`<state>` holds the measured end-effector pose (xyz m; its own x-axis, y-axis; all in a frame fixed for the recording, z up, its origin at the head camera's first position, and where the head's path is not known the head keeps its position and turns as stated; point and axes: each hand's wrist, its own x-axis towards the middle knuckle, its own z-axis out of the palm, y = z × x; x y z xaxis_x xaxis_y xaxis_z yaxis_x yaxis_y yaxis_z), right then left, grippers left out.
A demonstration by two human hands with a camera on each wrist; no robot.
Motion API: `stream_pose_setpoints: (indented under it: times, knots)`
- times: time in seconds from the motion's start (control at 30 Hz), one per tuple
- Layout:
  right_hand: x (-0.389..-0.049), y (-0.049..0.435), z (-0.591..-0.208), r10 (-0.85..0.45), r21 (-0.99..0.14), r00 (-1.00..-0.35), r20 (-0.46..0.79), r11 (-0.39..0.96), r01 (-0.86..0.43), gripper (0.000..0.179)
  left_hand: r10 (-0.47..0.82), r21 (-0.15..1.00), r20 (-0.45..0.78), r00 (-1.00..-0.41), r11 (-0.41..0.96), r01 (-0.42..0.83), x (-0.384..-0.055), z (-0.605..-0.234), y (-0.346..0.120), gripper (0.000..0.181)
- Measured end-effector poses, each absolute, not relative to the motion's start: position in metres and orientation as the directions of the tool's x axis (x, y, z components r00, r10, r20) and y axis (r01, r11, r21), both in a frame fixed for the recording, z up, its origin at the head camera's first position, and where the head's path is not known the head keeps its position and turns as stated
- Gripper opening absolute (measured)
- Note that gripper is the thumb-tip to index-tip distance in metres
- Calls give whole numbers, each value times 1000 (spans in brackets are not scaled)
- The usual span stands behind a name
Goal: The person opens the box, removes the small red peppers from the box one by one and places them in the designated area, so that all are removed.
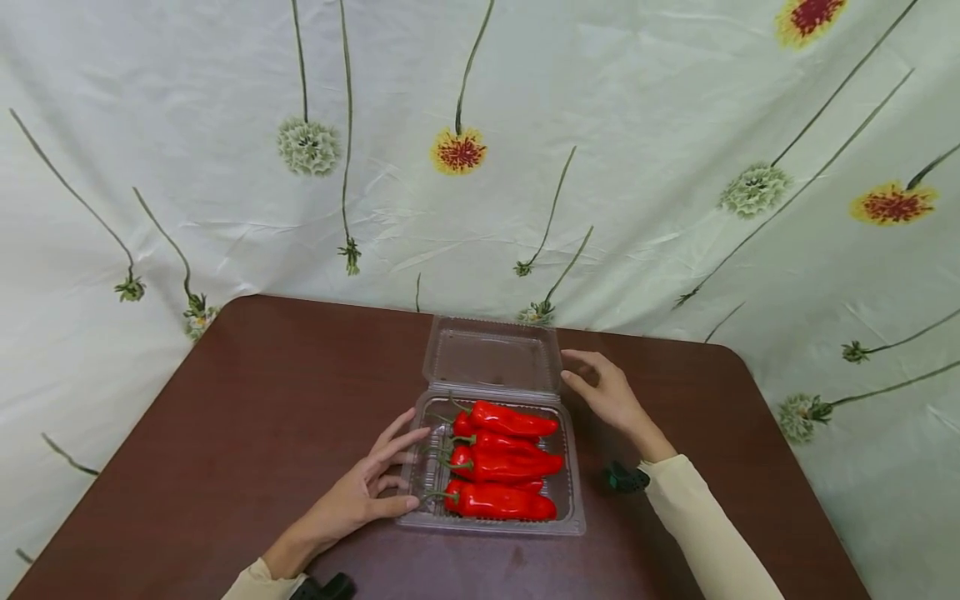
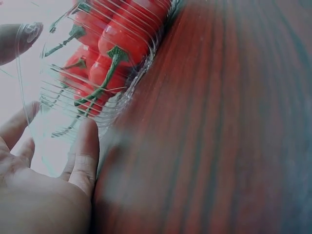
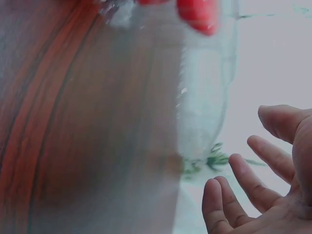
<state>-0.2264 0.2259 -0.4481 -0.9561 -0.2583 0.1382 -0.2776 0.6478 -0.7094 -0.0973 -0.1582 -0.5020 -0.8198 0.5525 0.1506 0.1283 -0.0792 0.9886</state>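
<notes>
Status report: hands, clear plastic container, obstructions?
Left hand at clear plastic container, left side; right hand beside open clear lid. Long red peppers inside. No obstruction visible.

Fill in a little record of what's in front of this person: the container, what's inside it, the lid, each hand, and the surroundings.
Container: clear plastic box, on the table
Contents: several red peppers with green stems
Lid: see-through lid, open, on the box's far side
Left grip: bare hand, fingers spread at the box's left edge
Right grip: bare hand beside the lid's right edge, holding nothing
Surface: reddish-brown table
Backdrop: pale cloth with printed flowers
</notes>
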Motion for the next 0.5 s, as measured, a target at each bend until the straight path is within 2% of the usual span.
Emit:
stream_pose_setpoints:
  times: [0.17, 0.5]
  knots:
    - [-212, 222, -434, -315, -711, -934, 168, 617, -337, 43, 549, 986, 166, -819, -97, 135, -97, -502, -158, 76]
    - [-176, 205, -413, -525, -738, -829, 194, 479, -476, 41, 548, 985, 169, -819, -107, 132, -98, -502, -158, 74]
